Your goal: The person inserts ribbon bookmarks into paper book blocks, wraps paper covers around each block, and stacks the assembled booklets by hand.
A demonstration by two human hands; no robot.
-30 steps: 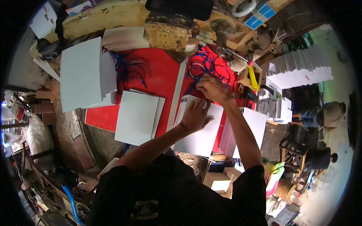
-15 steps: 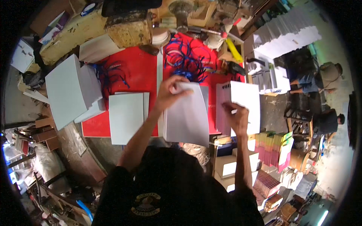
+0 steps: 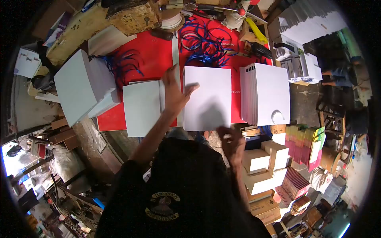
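Note:
My left hand [image 3: 176,94] is open, its fingers and thumb spread over the left edge of the middle block of white paper [image 3: 208,85]. That block lies flat on the red table top [image 3: 154,57]. At its lower right corner is my right hand [image 3: 232,143], in shade, fingers bent but apart, with nothing visible in it. Whether it touches the paper I cannot tell. To the left lies a pale block of paper [image 3: 142,107] with another sheet edge behind it. On the right stands a thicker white stack [image 3: 272,91] with dark marks along its top left edge.
Blue ribbons [image 3: 206,41] lie tangled behind the middle block, with more ribbons [image 3: 125,63] to the left. A tall paper stack [image 3: 75,87] stands far left. Boxes [image 3: 256,158] and colourful booklets [image 3: 303,142] sit at lower right. Tools and a yellow-handled item [image 3: 257,31] line the back.
The middle paper, lifted and curved under my left hand before, now lies flat. My left hand has opened; my right hand has moved down and left, away from the right stack. The view has shifted.

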